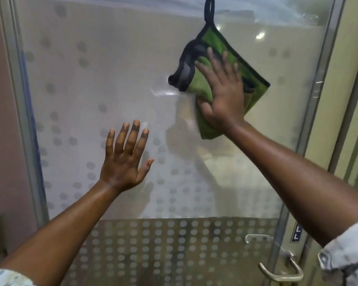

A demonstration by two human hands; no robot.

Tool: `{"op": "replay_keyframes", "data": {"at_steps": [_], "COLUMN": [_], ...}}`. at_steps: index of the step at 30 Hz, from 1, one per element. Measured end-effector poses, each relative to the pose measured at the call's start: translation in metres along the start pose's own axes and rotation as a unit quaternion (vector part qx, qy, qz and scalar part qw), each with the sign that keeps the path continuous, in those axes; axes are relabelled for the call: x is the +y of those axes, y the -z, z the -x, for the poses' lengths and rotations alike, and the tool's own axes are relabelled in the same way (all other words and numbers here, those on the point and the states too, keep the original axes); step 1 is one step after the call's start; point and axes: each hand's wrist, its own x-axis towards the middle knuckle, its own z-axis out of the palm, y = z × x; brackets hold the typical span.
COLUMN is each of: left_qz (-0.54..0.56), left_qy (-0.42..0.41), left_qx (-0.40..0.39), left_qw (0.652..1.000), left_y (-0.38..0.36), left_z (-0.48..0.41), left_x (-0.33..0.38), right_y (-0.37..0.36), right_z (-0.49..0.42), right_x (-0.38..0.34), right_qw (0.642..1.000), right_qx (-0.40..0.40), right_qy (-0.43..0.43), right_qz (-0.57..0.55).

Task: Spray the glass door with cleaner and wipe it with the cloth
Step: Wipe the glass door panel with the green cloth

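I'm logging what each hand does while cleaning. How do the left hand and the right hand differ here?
The right hand presses the green cloth flat against the glass door; the left hand holds nothing. The right hand is higher, near the door's right side; the left hand is lower, nearer the middle. Both show their backs, fingers straight and pointing up.

Glossy glass door [112, 79]; fuzzy cloth [215, 44]; metal handle [281, 273].
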Motion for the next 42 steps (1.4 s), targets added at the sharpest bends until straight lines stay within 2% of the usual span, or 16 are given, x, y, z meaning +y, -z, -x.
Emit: {"op": "replay_keyframes", "data": {"at_steps": [3, 10, 13, 15, 19, 22, 26, 28, 30, 33, 38, 42], "left_qz": [-0.006, 0.014, 0.021, 0.008, -0.024, -0.04, -0.033, -0.017, -0.006, 0.01, 0.023, 0.024], "left_qy": [0.004, 0.0, -0.056, -0.045, 0.073, 0.154, 0.181, 0.173, 0.174, 0.181, 0.171, 0.167], "left_qx": [-0.009, -0.055, -0.077, -0.081, -0.092, -0.111, -0.129, -0.11, -0.08, -0.048, -0.025, -0.015], "left_qw": [1.0, 0.998, 0.995, 0.996, 0.993, 0.981, 0.974, 0.979, 0.981, 0.982, 0.985, 0.986], "left_y": [0.0, 0.022, 0.04, 0.052, 0.072, 0.08, 0.077, 0.07, 0.062, 0.052, 0.046, 0.044], "left_z": [-0.002, -0.004, -0.001, 0.005, 0.024, 0.037, 0.053, 0.056, 0.058, 0.059, 0.061, 0.062], "left_x": [0.001, 0.0, -0.026, -0.058, -0.143, -0.2, -0.24, -0.241, -0.236, -0.233, -0.24, -0.241], "right_y": [-0.021, -0.039, -0.029, -0.021, -0.006, 0.0, -0.017, -0.03, -0.049, -0.083, -0.118, -0.11], "right_z": [0.066, 0.228, 0.229, 0.205, 0.122, 0.049, -0.01, -0.014, 0.003, 0.063, 0.161, 0.151], "right_x": [-0.016, -0.037, -0.023, -0.009, 0.007, -0.008, -0.08, -0.119, -0.154, -0.2, -0.238, -0.224], "right_qw": [0.997, 0.955, 0.93, 0.926, 0.968, 0.995, 0.987, 0.985, 0.996, 0.996, 0.95, 0.904], "right_qx": [-0.027, -0.192, -0.221, -0.211, -0.13, -0.067, 0.033, 0.048, 0.021, -0.041, -0.146, -0.2], "right_qy": [0.066, 0.215, 0.28, 0.299, 0.189, 0.057, -0.156, -0.166, -0.09, 0.077, 0.273, 0.376], "right_qz": [0.017, 0.066, 0.087, 0.088, 0.098, 0.043, -0.006, -0.012, -0.018, -0.013, -0.034, -0.021]}}
